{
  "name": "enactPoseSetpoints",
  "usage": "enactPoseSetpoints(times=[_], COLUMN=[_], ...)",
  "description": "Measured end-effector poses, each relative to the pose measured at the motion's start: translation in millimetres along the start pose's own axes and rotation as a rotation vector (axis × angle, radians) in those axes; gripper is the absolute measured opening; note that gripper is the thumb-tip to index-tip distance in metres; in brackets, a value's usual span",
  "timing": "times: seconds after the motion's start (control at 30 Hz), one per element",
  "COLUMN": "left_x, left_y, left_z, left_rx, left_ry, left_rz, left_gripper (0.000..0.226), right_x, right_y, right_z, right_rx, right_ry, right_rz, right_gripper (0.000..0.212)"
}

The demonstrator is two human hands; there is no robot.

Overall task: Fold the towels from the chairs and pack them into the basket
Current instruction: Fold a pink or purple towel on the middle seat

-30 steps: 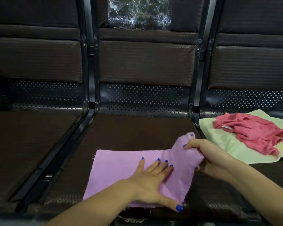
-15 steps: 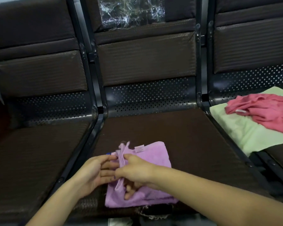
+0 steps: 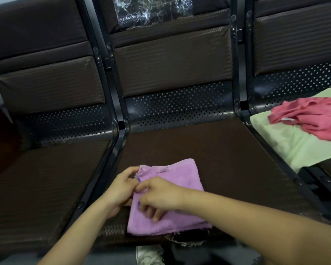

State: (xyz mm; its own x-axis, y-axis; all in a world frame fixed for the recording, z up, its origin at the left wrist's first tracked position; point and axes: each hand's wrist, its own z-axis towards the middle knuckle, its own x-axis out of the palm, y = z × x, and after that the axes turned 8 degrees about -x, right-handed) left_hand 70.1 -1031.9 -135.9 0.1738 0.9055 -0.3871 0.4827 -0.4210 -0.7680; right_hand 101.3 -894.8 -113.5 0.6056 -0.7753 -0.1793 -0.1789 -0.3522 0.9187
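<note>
— Lying folded on the middle seat of a row of dark brown chairs: purple towel, a squarish bundle near the front edge, small label showing on its top layer.

— Pinching at its left edge, left hand?

— Yes; fingers curled at the towel's upper left corner, thumb and fingertips closed on the layered edges. Blue polish visible on one nail.

— And right hand?

— Reaching across from the right, resting on top of the towel's left half. Thumb and forefinger meeting at the same edge, beside the left hand's fingertips; remaining fingers bent down against the cloth. Pinching the fabric, by all appearances, though exact contact partly hidden by the knuckles.

— Anything on the right seat?

— Pale green towel spread flat, hanging slightly over the front. Crumpled pink towel heaped on top of it, white tag showing. Well apart from the purple one.

— Left seat?

— Bare dark upholstery, perforated metal strip behind. Crinkled clear plastic stuck high on the middle backrest.

— Basket?

— Not visible from this angle.
</note>
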Motion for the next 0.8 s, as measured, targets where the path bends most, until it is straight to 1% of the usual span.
enactPoseSetpoints(times=[0.03, 0.07, 0.1, 0.13, 0.17, 0.2, 0.27, 0.33, 0.43, 0.5, 0.57, 0.6, 0.63, 0.7, 0.73, 0.8], left_x=[-1, -1, -2, -2, -3, -4, -7, -10, -12, -13, -12, -10, -7, 0, 3, 8], left_y=[0, 1, 2, 2, 3, 3, 5, 6, 11, 12, 10, 8, 4, -1, -3, -5], left_z=[0, -2, -4, -5, -5, -4, 2, 7, 13, 14, 10, 7, 2, -4, -5, -4], left_rx=[-0.013, -0.042, -0.077, -0.107, -0.130, -0.139, -0.109, -0.070, -0.093, -0.136, -0.188, -0.217, -0.244, -0.277, -0.276, -0.257], left_ry=[0.012, 0.024, 0.033, 0.038, 0.036, 0.024, -0.049, -0.113, -0.136, -0.130, -0.093, -0.063, -0.031, 0.014, 0.026, 0.048], left_rz=[-0.020, -0.035, -0.041, -0.039, -0.037, -0.038, 0.019, 0.103, 0.119, 0.138, 0.189, 0.218, 0.268, 0.447, 0.539, 0.639], left_gripper=[0.033, 0.030, 0.026, 0.021, 0.016, 0.014, 0.014, 0.014, 0.010, 0.010, 0.027, 0.035, 0.041, 0.050, 0.054, 0.053], right_x=[-11, -22, -33, -42, -49, -53, -57, -61, -62, -64, -74, -82, -91, -107, -112, -111], right_y=[-2, -5, -8, -11, -13, -14, -14, -16, -19, -19, -14, -11, -9, -11, -16, -27], right_z=[-6, -14, -21, -27, -32, -36, -39, -41, -48, -55, -62, -65, -68, -71, -70, -65], right_rx=[-0.064, -0.122, -0.154, -0.152, -0.134, -0.102, -0.046, 0.001, 0.095, 0.116, 0.139, 0.161, 0.193, 0.290, 0.350, 0.452], right_ry=[-0.025, -0.036, -0.021, 0.014, 0.061, 0.104, 0.166, 0.211, 0.298, 0.338, 0.305, 0.266, 0.213, 0.098, 0.054, -0.008], right_rz=[-0.163, -0.379, -0.607, -0.785, -0.894, -0.933, -0.894, -0.802, -0.504, -0.300, -0.233, -0.289, -0.387, -0.551, -0.574, -0.475], right_gripper=[0.040, 0.040, 0.038, 0.037, 0.037, 0.037, 0.037, 0.038, 0.037, 0.027, 0.007, 0.008, 0.018, 0.032, 0.035, 0.036])
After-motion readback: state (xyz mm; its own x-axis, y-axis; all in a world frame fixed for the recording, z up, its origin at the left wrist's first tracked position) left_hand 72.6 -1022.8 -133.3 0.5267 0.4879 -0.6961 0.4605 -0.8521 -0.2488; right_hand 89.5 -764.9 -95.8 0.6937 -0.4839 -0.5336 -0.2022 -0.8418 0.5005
